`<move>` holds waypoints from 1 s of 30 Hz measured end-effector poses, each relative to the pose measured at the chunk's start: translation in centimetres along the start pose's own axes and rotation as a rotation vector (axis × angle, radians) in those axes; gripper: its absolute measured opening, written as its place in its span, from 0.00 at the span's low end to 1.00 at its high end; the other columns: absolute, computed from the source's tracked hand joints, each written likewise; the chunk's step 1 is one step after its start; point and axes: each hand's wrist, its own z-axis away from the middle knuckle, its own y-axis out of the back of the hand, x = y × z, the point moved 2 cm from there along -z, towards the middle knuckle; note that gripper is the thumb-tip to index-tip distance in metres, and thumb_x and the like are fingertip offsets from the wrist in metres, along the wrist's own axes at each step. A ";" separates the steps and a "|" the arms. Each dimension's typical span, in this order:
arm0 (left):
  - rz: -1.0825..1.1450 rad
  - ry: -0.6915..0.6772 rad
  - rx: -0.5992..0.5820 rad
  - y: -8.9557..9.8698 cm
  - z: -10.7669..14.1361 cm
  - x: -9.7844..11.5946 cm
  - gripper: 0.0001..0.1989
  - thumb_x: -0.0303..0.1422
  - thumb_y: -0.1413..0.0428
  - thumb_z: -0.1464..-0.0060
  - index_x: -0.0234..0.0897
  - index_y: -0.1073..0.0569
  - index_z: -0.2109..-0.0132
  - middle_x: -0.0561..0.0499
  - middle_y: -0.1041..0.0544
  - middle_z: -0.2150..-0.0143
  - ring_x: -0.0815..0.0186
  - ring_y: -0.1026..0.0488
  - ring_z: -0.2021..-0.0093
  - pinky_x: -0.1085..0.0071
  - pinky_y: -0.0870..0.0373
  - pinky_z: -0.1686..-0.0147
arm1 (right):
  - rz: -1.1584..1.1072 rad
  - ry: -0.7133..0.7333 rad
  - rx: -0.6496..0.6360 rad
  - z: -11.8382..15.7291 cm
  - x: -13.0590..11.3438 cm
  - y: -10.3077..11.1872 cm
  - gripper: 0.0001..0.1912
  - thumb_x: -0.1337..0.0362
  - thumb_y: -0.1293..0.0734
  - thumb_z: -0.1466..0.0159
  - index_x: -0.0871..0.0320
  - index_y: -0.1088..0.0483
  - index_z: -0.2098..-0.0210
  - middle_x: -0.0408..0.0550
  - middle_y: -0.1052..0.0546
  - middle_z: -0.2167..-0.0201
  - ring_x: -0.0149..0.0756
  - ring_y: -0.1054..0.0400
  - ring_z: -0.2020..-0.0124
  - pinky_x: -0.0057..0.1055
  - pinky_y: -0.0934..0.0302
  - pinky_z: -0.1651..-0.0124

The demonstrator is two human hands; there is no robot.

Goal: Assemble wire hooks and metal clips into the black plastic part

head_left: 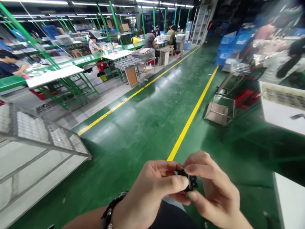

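Note:
Between my two hands, low in the head view, is a small black part (193,182) with small notches or holes along its right side; I cannot make out its exact kind. My left hand (157,184) pinches it, thumb flat across its front and fingers behind. From the right, my right hand (214,187) grips it too, with the index finger on its top edge and the thumb at its lower edge. The fingers cover much of the part. A dark beaded bracelet (111,206) is on my left wrist.
Green floor (133,136) with yellow lines (190,122) stretches ahead. A cart with trays (33,127) stands left, a white table edge (292,200) right. Beyond are a metal trolley (220,111), blue bins (226,47), a white-topped workbench (54,76) and several seated people.

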 end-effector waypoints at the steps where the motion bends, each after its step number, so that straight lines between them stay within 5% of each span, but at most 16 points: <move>1: -0.020 -0.008 -0.008 1.0 -2.4 1.6 0.06 0.29 0.39 0.54 0.32 0.22 0.66 0.52 0.28 0.71 0.73 0.29 0.73 0.76 0.27 0.71 | 0.014 0.006 0.003 -2.0 2.1 0.1 0.19 0.72 0.35 0.44 0.62 0.36 0.53 0.52 0.34 0.62 0.41 0.38 0.61 0.41 0.41 0.63; 7: -0.338 -0.125 -0.064 6.1 -16.5 12.8 0.06 0.30 0.40 0.53 0.36 0.23 0.65 0.55 0.28 0.73 0.74 0.29 0.73 0.80 0.29 0.72 | 0.117 0.048 0.030 -14.2 14.3 1.4 0.17 0.73 0.36 0.43 0.63 0.36 0.53 0.53 0.34 0.62 0.42 0.37 0.62 0.43 0.43 0.62; 11: -0.895 -0.714 -0.076 6.6 -24.9 21.6 0.08 0.20 0.42 0.59 0.35 0.26 0.68 0.54 0.26 0.74 0.72 0.29 0.74 0.78 0.29 0.74 | 0.115 0.055 0.100 -21.5 21.1 3.4 0.19 0.76 0.37 0.42 0.61 0.38 0.51 0.53 0.33 0.61 0.43 0.37 0.60 0.46 0.43 0.57; 13: -1.086 -1.036 -0.106 6.0 -29.2 25.2 0.10 0.18 0.42 0.59 0.33 0.26 0.68 0.53 0.27 0.76 0.70 0.31 0.76 0.75 0.29 0.75 | 0.033 -0.030 0.204 -24.4 24.3 5.2 0.20 0.74 0.39 0.39 0.59 0.40 0.48 0.53 0.32 0.60 0.43 0.37 0.59 0.48 0.42 0.55; 16: -1.198 -1.261 -0.203 4.8 -36.4 28.8 0.09 0.19 0.43 0.57 0.28 0.25 0.65 0.49 0.26 0.77 0.68 0.31 0.76 0.71 0.28 0.76 | -0.039 -0.126 0.298 -28.1 29.4 8.6 0.16 0.72 0.40 0.37 0.61 0.39 0.49 0.53 0.32 0.61 0.43 0.36 0.60 0.45 0.40 0.58; 20: -1.275 -1.316 -0.335 2.5 -47.0 32.0 0.10 0.22 0.41 0.56 0.27 0.24 0.62 0.47 0.25 0.76 0.66 0.29 0.73 0.70 0.25 0.72 | 0.055 -0.079 0.322 -32.8 36.3 15.2 0.10 0.73 0.38 0.37 0.62 0.35 0.56 0.51 0.30 0.64 0.40 0.34 0.64 0.44 0.42 0.59; 30: -1.264 -1.394 -0.516 -6.3 -71.1 40.1 0.09 0.24 0.41 0.54 0.27 0.24 0.62 0.48 0.22 0.71 0.68 0.25 0.67 0.73 0.24 0.58 | 0.187 0.013 0.299 -43.5 51.4 33.9 0.11 0.76 0.37 0.40 0.64 0.34 0.57 0.51 0.29 0.65 0.40 0.33 0.64 0.45 0.42 0.62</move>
